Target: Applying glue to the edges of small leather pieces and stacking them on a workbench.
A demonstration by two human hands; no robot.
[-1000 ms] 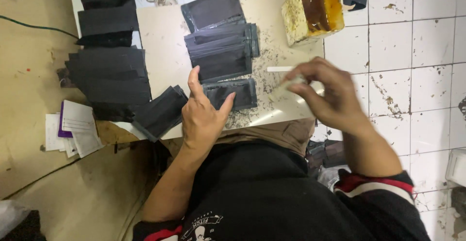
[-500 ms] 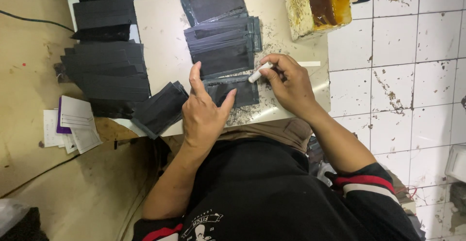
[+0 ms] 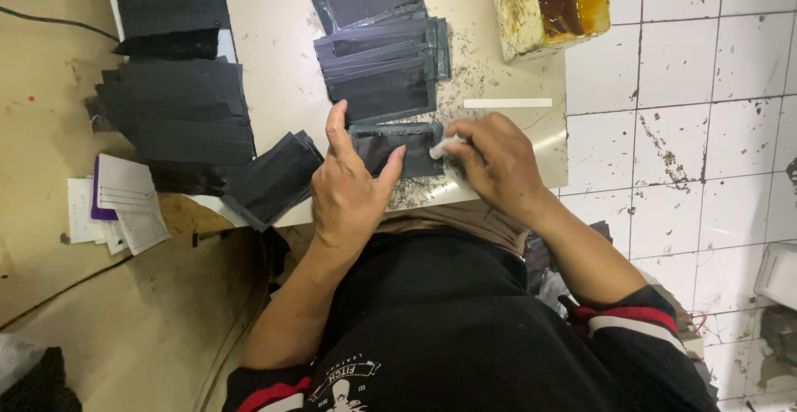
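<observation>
Small dark leather panel (image 3: pixel 397 148) flat at the desk's (image 3: pixel 278 72) near edge, pinned under the left hand (image 3: pixel 349 192), fingers spread, grip released and pressing rather than clasping. Right hand (image 3: pixel 498 163) clenched around a small white applicator (image 3: pixel 446 146), tip meeting the panel's right edge. Just beyond, an overlapping stack of similar dark panels (image 3: pixel 382 68); a white strip (image 3: pixel 507 102) to the right; an amber-stained glue container (image 3: pixel 554 1) at the far corner. More black pieces fanned out at left (image 3: pixel 178 117), paper slips (image 3: pixel 124 204) below them. Best done, by the look of it, with firm flat pressure on the panel and short, even strokes along the edge.
</observation>
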